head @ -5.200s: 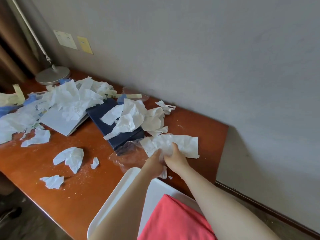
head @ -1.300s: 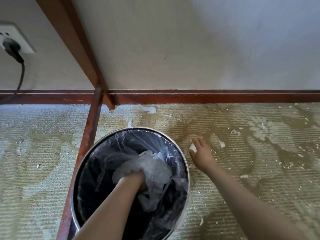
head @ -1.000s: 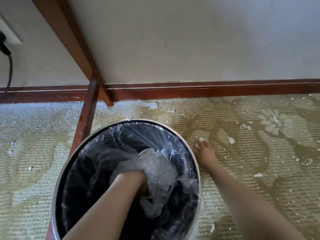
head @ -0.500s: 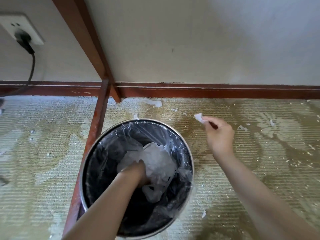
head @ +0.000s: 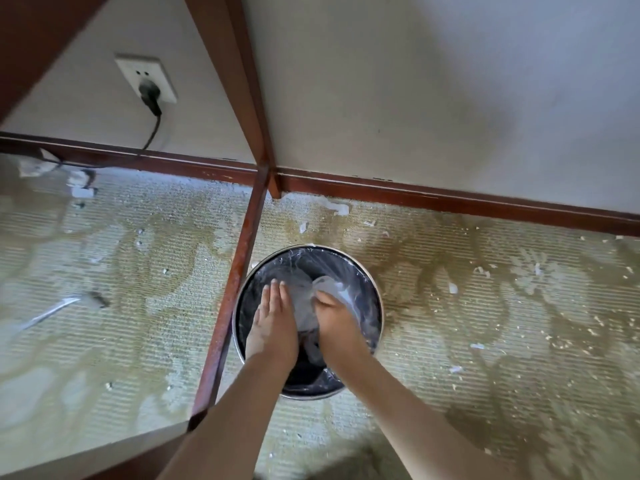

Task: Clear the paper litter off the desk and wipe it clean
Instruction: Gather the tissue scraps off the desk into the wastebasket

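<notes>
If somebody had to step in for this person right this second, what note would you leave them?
Left hand: flat, fingers straight, pressing into the lined bin.
Right hand: grip closed on a wad of paper and clear plastic inside the bin.
Done: that load of litter is in the bin, which stands on the carpet beside the desk leg.
Left: let go. Small paper scraps lie scattered on the carpet. The desk top is out of view, so check it for remaining paper, then wipe it.
</notes>
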The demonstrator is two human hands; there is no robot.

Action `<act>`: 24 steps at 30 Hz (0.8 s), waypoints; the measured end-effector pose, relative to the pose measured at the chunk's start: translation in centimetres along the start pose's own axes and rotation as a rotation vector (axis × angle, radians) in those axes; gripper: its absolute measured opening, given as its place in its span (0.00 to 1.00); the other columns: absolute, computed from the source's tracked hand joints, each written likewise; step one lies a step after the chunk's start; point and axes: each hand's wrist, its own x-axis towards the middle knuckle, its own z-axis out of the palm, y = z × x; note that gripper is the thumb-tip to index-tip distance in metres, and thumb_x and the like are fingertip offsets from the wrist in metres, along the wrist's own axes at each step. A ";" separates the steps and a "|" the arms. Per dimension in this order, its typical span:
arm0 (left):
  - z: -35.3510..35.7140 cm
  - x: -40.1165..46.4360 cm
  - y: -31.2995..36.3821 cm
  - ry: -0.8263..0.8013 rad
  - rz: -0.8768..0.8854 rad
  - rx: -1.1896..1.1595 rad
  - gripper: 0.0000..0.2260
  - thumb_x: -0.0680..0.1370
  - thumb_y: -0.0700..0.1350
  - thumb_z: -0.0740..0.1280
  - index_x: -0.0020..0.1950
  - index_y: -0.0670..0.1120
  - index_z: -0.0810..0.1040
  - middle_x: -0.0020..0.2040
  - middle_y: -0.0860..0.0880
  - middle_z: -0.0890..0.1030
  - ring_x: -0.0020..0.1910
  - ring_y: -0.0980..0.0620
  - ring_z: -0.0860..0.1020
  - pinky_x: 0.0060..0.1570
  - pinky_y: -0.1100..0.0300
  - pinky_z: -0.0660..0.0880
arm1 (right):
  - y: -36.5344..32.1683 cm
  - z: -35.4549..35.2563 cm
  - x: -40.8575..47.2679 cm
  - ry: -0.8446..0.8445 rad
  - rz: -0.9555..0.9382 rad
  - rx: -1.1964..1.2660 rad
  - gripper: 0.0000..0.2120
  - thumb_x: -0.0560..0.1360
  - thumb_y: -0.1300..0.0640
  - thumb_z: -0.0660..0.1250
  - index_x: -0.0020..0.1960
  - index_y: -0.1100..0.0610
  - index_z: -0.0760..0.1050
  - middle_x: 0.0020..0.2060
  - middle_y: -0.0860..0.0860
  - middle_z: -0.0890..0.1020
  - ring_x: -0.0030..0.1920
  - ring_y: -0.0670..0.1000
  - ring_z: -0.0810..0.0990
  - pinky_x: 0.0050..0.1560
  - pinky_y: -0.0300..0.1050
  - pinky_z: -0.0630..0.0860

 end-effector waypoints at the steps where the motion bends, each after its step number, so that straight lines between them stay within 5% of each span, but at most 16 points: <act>1: 0.3 -0.3 -0.3 0.020 -0.014 0.017 0.30 0.81 0.38 0.51 0.74 0.38 0.34 0.76 0.43 0.36 0.76 0.47 0.37 0.75 0.57 0.44 | 0.5 0.9 0.3 -0.046 0.044 -0.077 0.24 0.80 0.63 0.55 0.75 0.62 0.54 0.76 0.55 0.54 0.76 0.53 0.52 0.72 0.39 0.50; 5: 1.6 -1.4 -1.6 0.080 0.021 0.238 0.31 0.83 0.48 0.47 0.66 0.43 0.21 0.71 0.47 0.25 0.69 0.50 0.27 0.69 0.54 0.31 | 2.1 3.8 0.4 -0.265 0.205 -0.389 0.33 0.82 0.52 0.50 0.75 0.59 0.32 0.75 0.52 0.32 0.73 0.57 0.29 0.73 0.53 0.34; 9: 0.0 -4.4 -1.0 0.056 0.029 0.268 0.30 0.83 0.54 0.44 0.65 0.46 0.21 0.66 0.50 0.23 0.67 0.51 0.26 0.70 0.53 0.31 | 0.7 3.5 -1.2 -0.227 0.201 -0.358 0.32 0.82 0.48 0.48 0.75 0.56 0.32 0.75 0.50 0.33 0.73 0.55 0.28 0.71 0.54 0.31; 12: -3.4 -7.4 -0.4 0.016 0.050 0.267 0.30 0.83 0.50 0.48 0.65 0.48 0.22 0.70 0.50 0.25 0.72 0.48 0.29 0.70 0.51 0.32 | -1.9 0.5 -3.6 -0.164 0.190 -0.313 0.31 0.82 0.48 0.47 0.75 0.51 0.32 0.75 0.47 0.34 0.73 0.53 0.29 0.70 0.55 0.30; 15: -8.5 -10.4 0.8 -0.009 0.087 0.249 0.34 0.81 0.40 0.54 0.73 0.53 0.30 0.74 0.48 0.30 0.75 0.47 0.34 0.74 0.52 0.40 | -5.6 -5.0 -6.1 -0.118 0.190 -0.221 0.28 0.81 0.50 0.52 0.77 0.49 0.43 0.77 0.46 0.48 0.77 0.51 0.48 0.74 0.55 0.43; 17: -13.3 -11.9 2.5 -0.018 0.058 0.182 0.28 0.80 0.37 0.56 0.77 0.51 0.48 0.78 0.46 0.47 0.76 0.45 0.51 0.71 0.55 0.58 | -8.3 -9.9 -8.0 -0.033 0.164 -0.120 0.13 0.80 0.58 0.54 0.63 0.53 0.71 0.61 0.47 0.74 0.57 0.49 0.76 0.61 0.43 0.68; 19: -18.7 -13.7 4.7 -0.040 0.040 0.166 0.18 0.79 0.35 0.57 0.69 0.45 0.68 0.68 0.45 0.70 0.65 0.45 0.72 0.58 0.56 0.71 | -11.5 -15.1 -9.7 0.040 0.137 -0.121 0.12 0.79 0.63 0.54 0.42 0.56 0.73 0.41 0.49 0.74 0.38 0.46 0.74 0.37 0.38 0.68; 21: -24.6 -16.0 6.7 -0.008 0.071 0.162 0.14 0.78 0.34 0.58 0.61 0.43 0.74 0.58 0.45 0.78 0.56 0.45 0.78 0.51 0.54 0.74 | -14.9 -20.3 -11.3 0.105 0.143 -0.022 0.10 0.79 0.63 0.56 0.47 0.61 0.76 0.43 0.51 0.75 0.44 0.51 0.77 0.37 0.40 0.64; 24: -32.5 -19.8 8.3 0.138 0.140 0.097 0.16 0.77 0.36 0.59 0.63 0.46 0.72 0.56 0.46 0.78 0.55 0.45 0.79 0.50 0.53 0.75 | -20.5 -27.0 -13.4 0.224 0.057 0.019 0.09 0.76 0.64 0.59 0.49 0.58 0.77 0.45 0.50 0.79 0.47 0.50 0.79 0.40 0.42 0.69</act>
